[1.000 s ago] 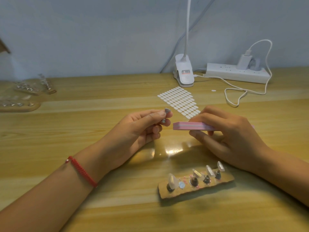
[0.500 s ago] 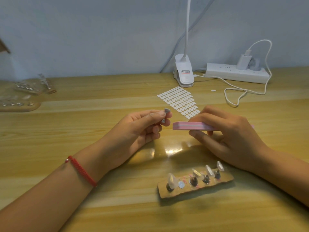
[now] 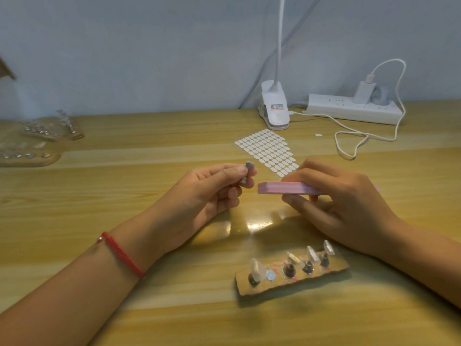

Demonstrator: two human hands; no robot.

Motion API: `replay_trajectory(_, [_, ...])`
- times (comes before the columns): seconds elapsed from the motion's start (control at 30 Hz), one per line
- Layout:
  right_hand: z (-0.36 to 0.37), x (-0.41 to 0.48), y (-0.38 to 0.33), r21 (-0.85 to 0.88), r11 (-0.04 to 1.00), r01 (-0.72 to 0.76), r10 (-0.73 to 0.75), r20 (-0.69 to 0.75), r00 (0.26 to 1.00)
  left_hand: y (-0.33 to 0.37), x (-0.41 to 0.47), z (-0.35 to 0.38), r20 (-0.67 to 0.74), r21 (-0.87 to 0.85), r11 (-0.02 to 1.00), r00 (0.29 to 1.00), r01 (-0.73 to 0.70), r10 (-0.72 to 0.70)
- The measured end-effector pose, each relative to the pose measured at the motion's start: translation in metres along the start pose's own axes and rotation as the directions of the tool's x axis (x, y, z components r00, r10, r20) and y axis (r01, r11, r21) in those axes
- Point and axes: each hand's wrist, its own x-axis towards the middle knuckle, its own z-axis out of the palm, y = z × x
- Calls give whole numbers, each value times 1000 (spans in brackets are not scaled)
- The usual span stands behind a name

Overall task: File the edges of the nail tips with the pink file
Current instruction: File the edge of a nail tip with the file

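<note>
Surface: You worked at a glossy, pale wooden table (image 3: 99, 196) with long grain stripes and a bright glare patch between your wrists.
Room: A plain bluish wall (image 3: 149, 46) rose behind it.
Back edge: A white clip lamp base (image 3: 274, 106) stood near a white power strip (image 3: 349, 108), which carried a charger (image 3: 364, 92) and a looping white cable (image 3: 349, 146).
Holder: A rough cardboard strip (image 3: 274, 287) lay nearest you, with 4 clear nail tips (image 3: 257, 268) on small dark stands.
Left side: 2 flat trays (image 3: 30, 158) held small pieces, too blurred to name.
Sheet: A sheet of white oval stickers (image 3: 269, 151) lay flat beyond your hands.
Left hand: Your left hand (image 3: 207, 193) pinched a small stand between thumb and forefinger, a grey nail tip (image 3: 249, 164) pointing up from it.
Right hand: Your right hand (image 3: 344, 196) gripped the pink file (image 3: 287, 188), fingers on top and thumb beneath.
File: It was a thick rectangular block with a pale stripe along its side, held level above the table, its free end just beside your left fingertips and below the grey nail tip, apart from it.
Wrist: A red braided bracelet (image 3: 122, 254) circled your left wrist.
</note>
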Motion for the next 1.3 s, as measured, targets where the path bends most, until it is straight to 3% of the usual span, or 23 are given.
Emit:
replay_trajectory(0.4, [1,0,0,-8,1000,-15,15,-16,1000,0,0,-1,-9,3,1000,1000,2,-2])
replay_trajectory(0.6, [-6,2,-1,63,994,-84,95,-211,973,-2,2,-5,24,-8,1000,1000,-5,5])
replay_trajectory(0.73, [-4,1,-4,12,996,-87,88,-136,987,-4,3,-6,36,4,1000,999,-19,19])
replay_trajectory(0.93, [-1,1,-9,-22,1000,10,-11,-52,999,-6,4,-6,47,21,999,998,-46,45])
replay_trajectory(1.3, [-7,5,3,-144,978,151,-164,-82,983,-7,5,-6,81,44,998,995,-55,51])
